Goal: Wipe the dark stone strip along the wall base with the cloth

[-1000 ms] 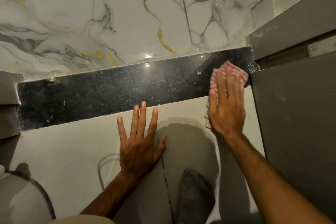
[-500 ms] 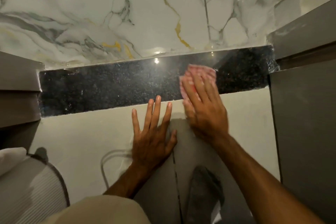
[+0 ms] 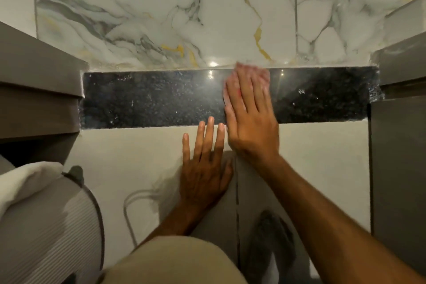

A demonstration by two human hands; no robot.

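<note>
A speckled dark stone strip (image 3: 149,99) runs across the base of the marble wall (image 3: 161,14). My right hand (image 3: 251,117) lies flat on the strip near its middle, pressing a pink cloth (image 3: 264,74) against it; only the cloth's blurred top edge shows past my fingertips. My left hand (image 3: 205,168) rests flat on the pale floor tile (image 3: 129,154) just below the strip, fingers spread, holding nothing. Its fingertips nearly touch my right hand.
Grey cabinet panels stand at the left (image 3: 39,90) and at the right (image 3: 398,157), closing in both ends of the strip. A ribbed grey bin (image 3: 48,226) with a white towel (image 3: 25,182) on it sits bottom left. My knee (image 3: 175,263) is at the bottom edge.
My right hand has slid the cloth leftward along the strip, from its right end by the cabinet to about the middle. The left hand has stayed planted on the floor tile.
</note>
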